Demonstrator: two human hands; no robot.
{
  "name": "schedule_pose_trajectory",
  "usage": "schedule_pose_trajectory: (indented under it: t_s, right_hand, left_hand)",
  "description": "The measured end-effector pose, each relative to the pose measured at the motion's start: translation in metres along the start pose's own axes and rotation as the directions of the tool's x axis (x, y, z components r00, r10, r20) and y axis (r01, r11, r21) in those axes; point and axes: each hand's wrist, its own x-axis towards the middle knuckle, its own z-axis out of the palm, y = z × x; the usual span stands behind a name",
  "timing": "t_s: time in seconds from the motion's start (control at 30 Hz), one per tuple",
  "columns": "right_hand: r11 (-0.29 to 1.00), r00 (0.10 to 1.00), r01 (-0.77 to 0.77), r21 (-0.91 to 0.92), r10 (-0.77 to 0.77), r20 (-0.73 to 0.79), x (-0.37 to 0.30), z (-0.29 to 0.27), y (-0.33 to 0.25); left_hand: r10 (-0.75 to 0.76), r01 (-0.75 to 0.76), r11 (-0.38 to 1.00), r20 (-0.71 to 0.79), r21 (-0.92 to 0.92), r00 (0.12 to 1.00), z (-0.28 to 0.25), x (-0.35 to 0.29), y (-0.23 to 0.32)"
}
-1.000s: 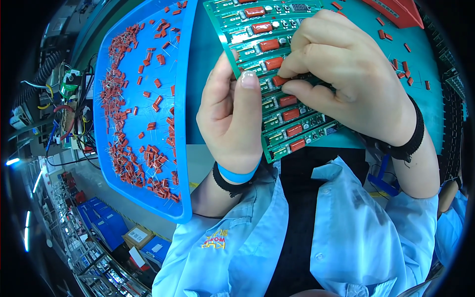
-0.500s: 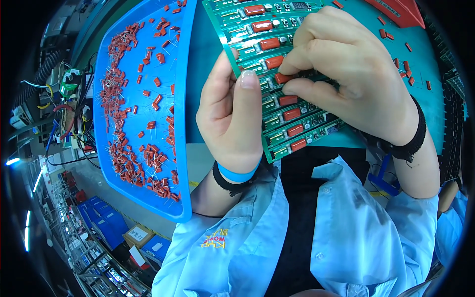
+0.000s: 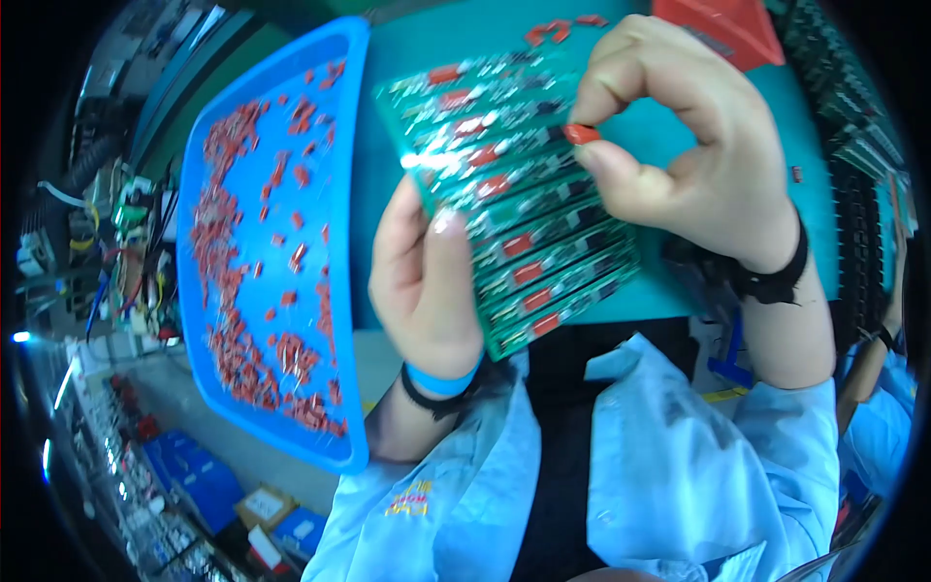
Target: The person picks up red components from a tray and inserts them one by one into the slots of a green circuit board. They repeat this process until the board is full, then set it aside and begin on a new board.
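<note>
My left hand (image 3: 427,281) grips the left edge of a green circuit board panel (image 3: 572,209), thumb on top. Red box-shaped capacitors (image 3: 529,273) sit along its parallel strips, and one strip in the middle shows none. Between thumb and index finger of my right hand (image 3: 693,145), a single red capacitor (image 3: 582,134) is pinched above the panel's right edge; its leads cannot be made out. To the left, a blue tray (image 3: 359,242) holds many loose red capacitors with thin wire leads.
A red bin (image 3: 727,34) stands at the far right of the green work surface (image 3: 679,301). Loose red capacitors (image 3: 550,32) lie beyond the panel. Stacked green boards (image 3: 834,78) line the right side. Another person's arm (image 3: 878,349) shows at the right rim.
The right hand has drawn the capacitor up off its strip, toward the panel's right edge. The panel and left hand have shifted left and nearer, blurred by motion.
</note>
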Motion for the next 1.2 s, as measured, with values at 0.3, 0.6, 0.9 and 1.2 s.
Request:
schedule_pose_trajectory:
  t_s: [0.3, 0.6, 0.9, 1.2]
  right_hand:
    - [0.863, 0.611, -0.415, 0.288, 0.498, -0.615, -0.016, -0.050, 0.041]
    - [0.676, 0.768, -0.565, -0.472, 0.222, -0.601, -0.028, -0.084, 0.073]
    - [0.801, 0.919, -0.388, -0.456, 0.372, -0.130, -0.021, -0.003, 0.047]
    - [0.755, 0.885, -0.414, -0.508, 0.465, -0.031, -0.031, -0.005, 0.062]
  left_hand:
    - [0.001, 0.001, 1.000, 0.090, -0.028, 0.996, -0.004, 0.002, 0.002]
    - [-0.006, 0.005, 1.000, 0.108, 0.006, 0.994, -0.002, 0.002, 0.004]
    - [-0.003, 0.005, 1.000, 0.112, -0.021, 0.994, -0.003, 0.000, 0.002]
    - [0.026, -0.024, 1.000, 0.124, -0.018, 0.992, -0.004, 0.002, 0.001]
